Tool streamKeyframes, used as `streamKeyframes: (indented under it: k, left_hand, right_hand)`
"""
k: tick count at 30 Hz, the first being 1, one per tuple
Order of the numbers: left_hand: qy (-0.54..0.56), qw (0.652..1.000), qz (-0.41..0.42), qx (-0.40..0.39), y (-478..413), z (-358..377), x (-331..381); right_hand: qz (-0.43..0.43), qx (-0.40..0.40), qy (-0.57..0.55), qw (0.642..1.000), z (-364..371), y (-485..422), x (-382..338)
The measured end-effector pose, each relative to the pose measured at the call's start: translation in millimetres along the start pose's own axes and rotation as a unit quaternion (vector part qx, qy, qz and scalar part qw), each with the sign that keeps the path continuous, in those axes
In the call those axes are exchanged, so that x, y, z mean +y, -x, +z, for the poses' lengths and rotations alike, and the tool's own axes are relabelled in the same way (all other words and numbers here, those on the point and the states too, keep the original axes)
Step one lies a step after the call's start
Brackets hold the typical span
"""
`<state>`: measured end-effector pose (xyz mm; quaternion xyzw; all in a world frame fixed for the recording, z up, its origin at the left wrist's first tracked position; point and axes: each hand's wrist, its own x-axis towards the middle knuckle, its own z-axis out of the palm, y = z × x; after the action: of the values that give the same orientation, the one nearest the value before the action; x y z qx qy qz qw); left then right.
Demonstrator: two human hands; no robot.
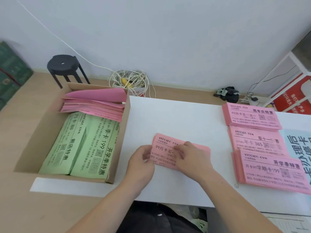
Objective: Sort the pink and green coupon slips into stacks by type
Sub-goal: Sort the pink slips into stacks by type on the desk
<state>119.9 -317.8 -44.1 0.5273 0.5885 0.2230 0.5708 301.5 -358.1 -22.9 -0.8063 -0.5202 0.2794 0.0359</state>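
In the middle of the white table [176, 118], towards its near edge, a person has both hands on a small pink bundle [164, 147] of coupon slips lying flat. The left hand [142, 163] pinches the bundle's left end, thumb on top and fingers curled at the edge. The right hand [190, 157] grips it from the right, fingers bent down over the print. At the right end of the table three pink stacks sit in a column, each touching the next: a far stack [251, 116], a middle stack [257, 140] and a near stack [272, 169], each with a different headline. To the left of the table stands an open cardboard box [47, 125], with loose pink slips [94, 105] heaped at its far end and green slips [80, 143] lying side by side nearer.
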Motion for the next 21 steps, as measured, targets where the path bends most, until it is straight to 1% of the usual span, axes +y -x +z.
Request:
streamKeyframes:
  k: [2, 3, 5, 6, 8, 10, 12, 13, 14, 15, 16, 17, 18, 19, 21]
  left_hand:
    - [0.050, 0.999, -0.017, 0.004, -3, -2, 4]
    - [0.061, 0.998, -0.024, 0.005, -4, -4, 5]
    - [0.056, 0.998, -0.016, -0.021, -4, -4, 7]
    - [0.040, 0.998, 0.006, -0.042, -1, -2, 7]
    - [-0.031, 0.992, 0.091, -0.084, 4, 4, 5]
    - [-0.122, 0.966, 0.175, -0.142, 13, 12, 3]
    - [-0.165, 0.939, 0.220, -0.204, 21, 18, 3]
    - [-0.170, 0.937, 0.230, -0.202, 22, 18, 0]
    - [-0.166, 0.945, 0.229, -0.167, 21, 17, -4]
    - [-0.161, 0.960, 0.203, -0.108, 17, 15, -8]
    - [-0.150, 0.975, 0.158, -0.050, 12, 12, -10]
    - [-0.128, 0.986, 0.105, -0.012, 7, 7, -9]
    - [-0.096, 0.994, 0.055, 0.000, 3, 3, -7]
    - [-0.057, 0.998, 0.012, -0.006, 1, -1, -2]
    - [0.019, 0.999, -0.035, -0.018, 0, -5, 7]
  right_hand:
    - [0.005, -0.008, -0.038, 0.999, -8, -1, 3]
    - [0.016, -0.015, -0.070, 0.997, -14, -1, 5]
    - [0.044, -0.032, -0.142, 0.988, -22, 1, 10]
    - [0.055, -0.040, -0.164, 0.984, -25, 2, 11]
    - [0.057, -0.057, -0.187, 0.979, -31, 4, 8]
    - [0.047, -0.065, -0.179, 0.981, -33, 6, 1]
    - [0.044, -0.047, -0.150, 0.987, -25, 2, 0]
    - [0.043, -0.033, -0.132, 0.990, -21, 0, 2]
    - [0.047, -0.029, -0.114, 0.992, -17, -3, 5]
    - [0.052, -0.028, -0.108, 0.992, -14, -5, 6]
    - [0.058, -0.027, -0.106, 0.992, -11, -5, 7]
    - [0.056, -0.020, -0.102, 0.993, -10, -6, 7]
    - [0.052, -0.016, -0.092, 0.994, -11, -5, 4]
    - [0.045, -0.012, -0.083, 0.995, -13, -4, 0]
    - [0.040, -0.007, -0.069, 0.997, -16, -2, -8]
